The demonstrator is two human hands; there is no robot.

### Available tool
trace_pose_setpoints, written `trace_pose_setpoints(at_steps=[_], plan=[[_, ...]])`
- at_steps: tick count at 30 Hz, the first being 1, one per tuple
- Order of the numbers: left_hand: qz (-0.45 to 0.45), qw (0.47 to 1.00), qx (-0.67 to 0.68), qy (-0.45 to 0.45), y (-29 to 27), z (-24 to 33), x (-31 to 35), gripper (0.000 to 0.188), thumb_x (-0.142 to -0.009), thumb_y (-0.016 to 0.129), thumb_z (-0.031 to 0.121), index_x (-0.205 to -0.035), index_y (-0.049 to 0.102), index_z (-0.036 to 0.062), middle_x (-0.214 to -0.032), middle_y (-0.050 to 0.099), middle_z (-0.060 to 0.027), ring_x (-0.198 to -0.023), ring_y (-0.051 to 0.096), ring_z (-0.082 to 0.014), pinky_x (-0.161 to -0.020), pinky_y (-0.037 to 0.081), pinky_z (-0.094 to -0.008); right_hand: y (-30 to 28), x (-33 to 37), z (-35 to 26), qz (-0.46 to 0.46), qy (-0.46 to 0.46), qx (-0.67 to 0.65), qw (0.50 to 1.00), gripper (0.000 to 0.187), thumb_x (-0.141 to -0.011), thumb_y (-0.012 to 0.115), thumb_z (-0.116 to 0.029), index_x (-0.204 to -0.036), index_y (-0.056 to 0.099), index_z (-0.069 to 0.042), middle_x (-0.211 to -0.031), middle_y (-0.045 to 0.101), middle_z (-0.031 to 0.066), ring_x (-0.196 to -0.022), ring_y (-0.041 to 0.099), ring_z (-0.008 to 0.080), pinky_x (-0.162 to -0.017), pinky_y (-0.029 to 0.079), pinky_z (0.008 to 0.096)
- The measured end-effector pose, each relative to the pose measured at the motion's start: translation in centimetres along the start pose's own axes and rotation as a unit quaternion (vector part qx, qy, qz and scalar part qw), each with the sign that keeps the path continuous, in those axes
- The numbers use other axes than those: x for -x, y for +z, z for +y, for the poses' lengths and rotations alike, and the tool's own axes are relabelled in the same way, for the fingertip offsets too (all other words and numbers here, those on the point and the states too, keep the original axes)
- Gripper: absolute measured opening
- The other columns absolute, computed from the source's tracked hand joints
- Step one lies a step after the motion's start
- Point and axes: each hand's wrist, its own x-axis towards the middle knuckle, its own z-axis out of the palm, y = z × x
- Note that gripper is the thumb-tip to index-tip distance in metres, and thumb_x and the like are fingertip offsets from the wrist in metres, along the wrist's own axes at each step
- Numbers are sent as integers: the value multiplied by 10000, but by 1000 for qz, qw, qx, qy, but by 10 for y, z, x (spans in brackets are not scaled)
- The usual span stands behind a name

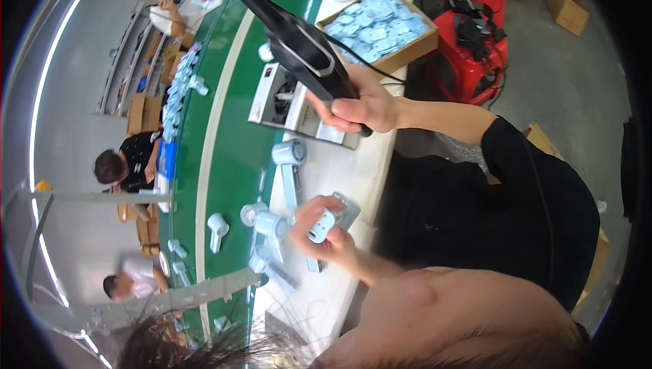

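My right hand (367, 100) is wrapped round the grip of a long black handheld tool (295, 43), whose narrow end points to the upper left. Fingers of my left hand (333, 243) pinch a small light-blue plastic casing part (322, 226) with small holes in its face. Just beside that hand, light-blue handheld fans lie on the white bench: one fan (290, 165) above it, another fan (272, 226) to its left and a third fan (268, 267) below. Below the black tool stands a white and grey box-shaped device (285, 104) with a red switch.
A cardboard box (424, 43) full of light-blue parts stands on the white bench (319, 308). Beyond runs a green conveyor belt (227, 138) carrying a few fans. Several people work along its far side. Red stools (468, 46) with black cables stand by the bench.
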Motion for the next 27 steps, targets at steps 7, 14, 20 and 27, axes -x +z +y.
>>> trace_pose_setpoints(at_steps=[7,14,20,27], plan=[[-200,959,-200,30,-70,17,-53,404,-885,657,343,-1014,519,-13,-831,619,-121,-680,575,-173,-615,470,-281,-36,38,63,79,-7,200,977,387,-786,700,-299,-952,558,20,-703,508,11,-639,444,95,-582,389,270],[-162,889,-421,-82,-95,-43,-148,242,-866,672,167,-1035,568,28,-880,634,-143,-751,615,-274,-700,490,-336,-11,19,55,39,24,224,974,444,-790,697,-293,-1071,577,29,-762,605,69,-673,539,136,-642,438,278],[-227,873,-430,-44,-110,-167,-183,378,-919,607,255,-1205,486,39,-1169,544,-204,-939,609,-335,-797,484,-387,3,14,52,34,21,245,969,480,-781,708,-287,-1119,574,27,-772,644,86,-675,593,157,-675,472,286],[-293,826,-474,-87,-176,-233,-194,528,-901,581,244,-1338,390,16,-1325,425,-233,-1205,454,-393,-997,403,-427,-4,15,48,55,51,271,960,477,-771,719,-276,-1113,575,23,-762,655,99,-671,615,159,-672,484,288]])
